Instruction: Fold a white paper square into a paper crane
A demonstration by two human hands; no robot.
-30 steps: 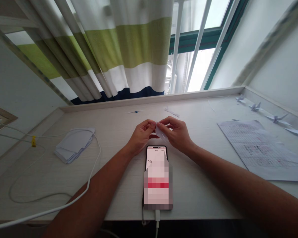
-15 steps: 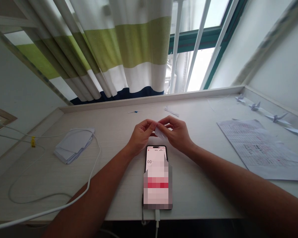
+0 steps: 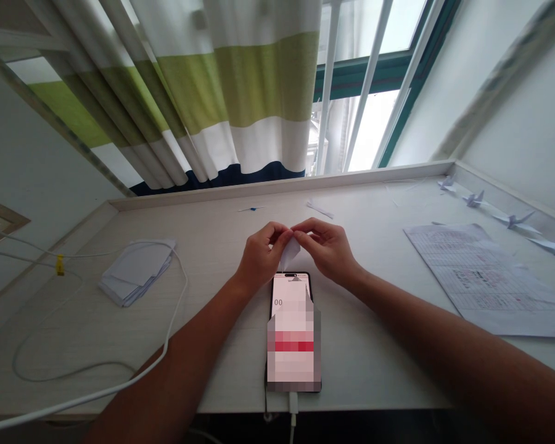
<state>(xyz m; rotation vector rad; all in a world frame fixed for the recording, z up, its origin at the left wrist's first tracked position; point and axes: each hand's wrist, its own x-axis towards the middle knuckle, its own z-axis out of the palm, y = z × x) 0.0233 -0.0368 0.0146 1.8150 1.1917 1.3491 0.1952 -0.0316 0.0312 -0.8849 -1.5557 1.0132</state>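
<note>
Both my hands meet over the middle of the pale wooden desk (image 3: 222, 320). My left hand (image 3: 259, 256) and my right hand (image 3: 327, 250) each pinch the top of a small folded piece of white paper (image 3: 289, 253), which hangs down between them just above the desk. Directly below the paper lies a phone (image 3: 292, 333) with its screen lit, and a white cable is plugged into its near end.
A stack of white paper squares (image 3: 136, 271) lies at the left with a white charging cable (image 3: 166, 327) looping round it. A printed sheet (image 3: 485, 277) lies at the right. Several folded paper cranes (image 3: 518, 219) line the right ledge. A striped curtain (image 3: 222, 92) hangs behind.
The folded paper has turned and now hangs point-down toward the phone, with both hands' fingertips closer together at its top.
</note>
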